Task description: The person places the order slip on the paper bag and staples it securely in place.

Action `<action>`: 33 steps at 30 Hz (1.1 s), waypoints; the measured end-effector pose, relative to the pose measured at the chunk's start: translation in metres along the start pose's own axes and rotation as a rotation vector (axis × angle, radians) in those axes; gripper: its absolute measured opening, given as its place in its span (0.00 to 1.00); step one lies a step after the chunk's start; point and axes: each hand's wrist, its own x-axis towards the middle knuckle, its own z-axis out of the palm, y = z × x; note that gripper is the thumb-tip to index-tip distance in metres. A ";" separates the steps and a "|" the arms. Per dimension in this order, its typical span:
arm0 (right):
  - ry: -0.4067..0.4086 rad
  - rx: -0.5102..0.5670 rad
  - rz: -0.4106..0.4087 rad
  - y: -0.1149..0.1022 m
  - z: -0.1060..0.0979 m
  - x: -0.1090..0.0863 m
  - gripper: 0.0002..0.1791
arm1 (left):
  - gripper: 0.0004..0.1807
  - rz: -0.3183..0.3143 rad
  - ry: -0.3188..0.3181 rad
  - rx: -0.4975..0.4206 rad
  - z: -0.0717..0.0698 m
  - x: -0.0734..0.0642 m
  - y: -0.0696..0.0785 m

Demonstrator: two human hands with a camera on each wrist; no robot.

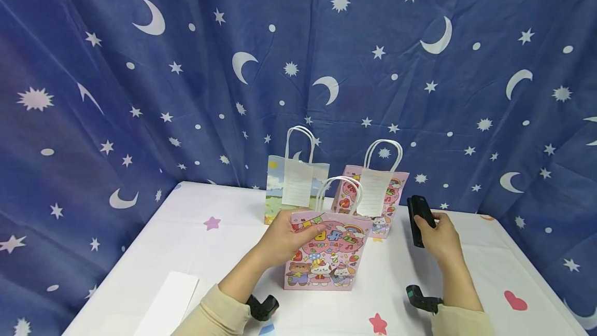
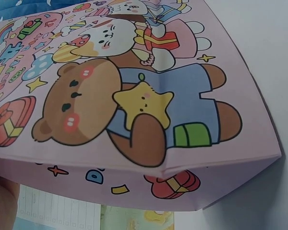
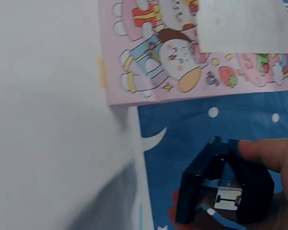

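Note:
My left hand grips the upper left side of a pink paper gift bag, thumb across its printed front. Cartoon animals cover the bag, which stands upright with two white handles raised. Off to the right, my right hand holds a black stapler above the table. In the right wrist view the stapler's jaws stand apart, with bright metal between them. Behind are a second pink gift bag and a sky-and-meadow gift bag, each with a lined paper slip on its front.
A white sheet or stack of paper lies at the table's front left. The white tablecloth has printed stars and hearts. A blue curtain with moons and stars hangs close behind the bags and along both sides.

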 end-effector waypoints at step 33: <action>-0.108 -0.186 0.049 0.026 0.020 0.010 0.38 | 0.17 0.003 0.000 -0.015 0.000 0.001 -0.001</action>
